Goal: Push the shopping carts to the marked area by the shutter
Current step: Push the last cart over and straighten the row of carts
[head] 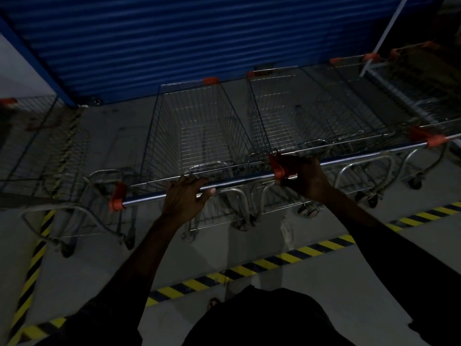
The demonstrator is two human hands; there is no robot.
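A wire shopping cart [199, 126] with orange corner caps stands straight ahead, its nose close to the blue shutter [174, 38]. My left hand [185, 197] grips the cart's metal handle bar [239, 180] left of centre. My right hand [303, 174] grips the bar's right end at the orange cap, where the handle of a second cart [311, 108] begins. That second cart stands side by side on the right. Yellow-and-black floor tape [249, 268] marks the area's edge behind the carts' rear wheels.
Another cart [42, 146] stands at the left beside a striped tape line [32, 270]. More nested carts [419, 78] fill the far right. A white pole [391, 23] leans at the upper right. Grey concrete floor lies around my feet. The scene is dim.
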